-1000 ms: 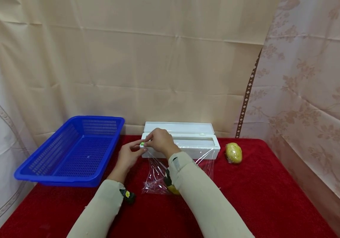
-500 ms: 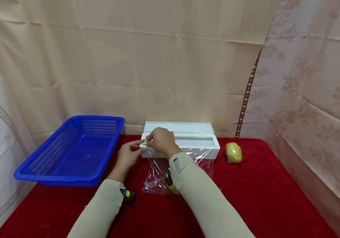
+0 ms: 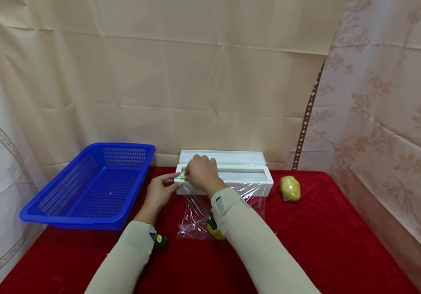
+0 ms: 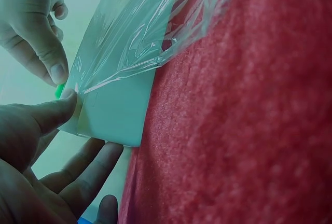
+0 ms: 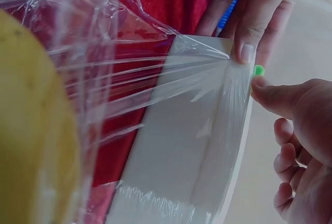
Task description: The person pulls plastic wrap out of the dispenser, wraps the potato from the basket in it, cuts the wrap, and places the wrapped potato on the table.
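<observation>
A white cling film dispenser lies with its lid raised. Clear cling film hangs over its front and spreads onto the cloth. My left hand holds the dispenser's left end, thumb on the front top edge and fingers against the end. With my right hand I pinch the small green slide cutter near that left end; my right index fingertip is hidden in the right wrist view. A smooth yellow fruit-like thing lies by the film, partly covered by my right arm in the head view.
A blue plastic basket stands at the left. To the right of the dispenser sits a yellow fruit-like thing wrapped in film. Red cloth covers the table, and a beige curtain hangs right behind it.
My right hand has moved slightly to the right along the dispenser's front edge, and the green slide cutter has shifted with it. The left hand stays at the end.
</observation>
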A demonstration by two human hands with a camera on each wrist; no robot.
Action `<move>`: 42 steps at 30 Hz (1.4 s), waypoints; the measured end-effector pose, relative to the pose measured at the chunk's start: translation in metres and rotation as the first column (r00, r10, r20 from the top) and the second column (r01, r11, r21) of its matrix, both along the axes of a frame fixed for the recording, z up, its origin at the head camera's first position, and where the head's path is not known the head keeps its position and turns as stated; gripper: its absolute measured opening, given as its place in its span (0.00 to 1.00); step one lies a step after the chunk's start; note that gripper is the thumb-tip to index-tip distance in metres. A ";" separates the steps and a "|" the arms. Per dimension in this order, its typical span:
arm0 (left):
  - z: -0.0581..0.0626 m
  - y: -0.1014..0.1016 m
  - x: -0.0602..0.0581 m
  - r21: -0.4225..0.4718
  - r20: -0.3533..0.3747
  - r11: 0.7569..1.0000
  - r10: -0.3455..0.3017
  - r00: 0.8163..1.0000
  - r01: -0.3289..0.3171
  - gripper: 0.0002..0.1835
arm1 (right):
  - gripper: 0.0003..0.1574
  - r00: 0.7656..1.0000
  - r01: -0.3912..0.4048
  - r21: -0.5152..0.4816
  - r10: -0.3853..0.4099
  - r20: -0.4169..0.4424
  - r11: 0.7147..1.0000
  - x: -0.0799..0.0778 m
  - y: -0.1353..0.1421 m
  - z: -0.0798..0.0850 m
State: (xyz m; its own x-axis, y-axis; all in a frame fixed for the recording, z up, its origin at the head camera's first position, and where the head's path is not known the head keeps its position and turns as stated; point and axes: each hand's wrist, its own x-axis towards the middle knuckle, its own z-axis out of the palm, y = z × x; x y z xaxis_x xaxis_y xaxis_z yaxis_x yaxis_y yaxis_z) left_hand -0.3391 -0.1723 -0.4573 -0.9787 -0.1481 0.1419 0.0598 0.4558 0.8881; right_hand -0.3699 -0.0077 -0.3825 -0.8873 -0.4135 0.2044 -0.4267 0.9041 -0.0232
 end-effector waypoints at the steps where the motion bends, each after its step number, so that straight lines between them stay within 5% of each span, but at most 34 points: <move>1: 0.000 0.000 0.000 0.000 0.001 1.000 0.000 1.000 0.000 0.24 | 0.07 1.000 0.002 0.001 -0.002 -0.004 1.000 0.000 0.000 0.000; 13: -0.001 0.001 0.000 -0.005 -0.012 1.000 -0.003 1.000 0.003 0.23 | 0.08 1.000 -0.006 -0.022 0.006 -0.004 1.000 0.002 0.007 -0.002; 22: 0.000 -0.001 0.000 -0.004 -0.019 1.000 0.002 1.000 -0.002 0.23 | 0.11 0.996 -0.023 -0.219 0.041 0.079 0.975 -0.002 0.004 -0.010; 42: -0.001 0.000 0.001 -0.014 -0.031 1.000 -0.003 1.000 0.002 0.24 | 0.05 1.000 0.016 -0.113 -0.018 -0.017 0.993 0.001 0.019 -0.006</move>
State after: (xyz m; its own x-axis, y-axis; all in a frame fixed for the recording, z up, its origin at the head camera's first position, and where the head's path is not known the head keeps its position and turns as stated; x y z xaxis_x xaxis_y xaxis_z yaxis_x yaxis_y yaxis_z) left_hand -0.3379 -0.1721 -0.4586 -0.9743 -0.1432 0.1741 0.0883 0.4682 0.8792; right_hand -0.3685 0.0117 -0.3884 -0.8896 -0.3720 0.2649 -0.4128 0.9032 -0.1179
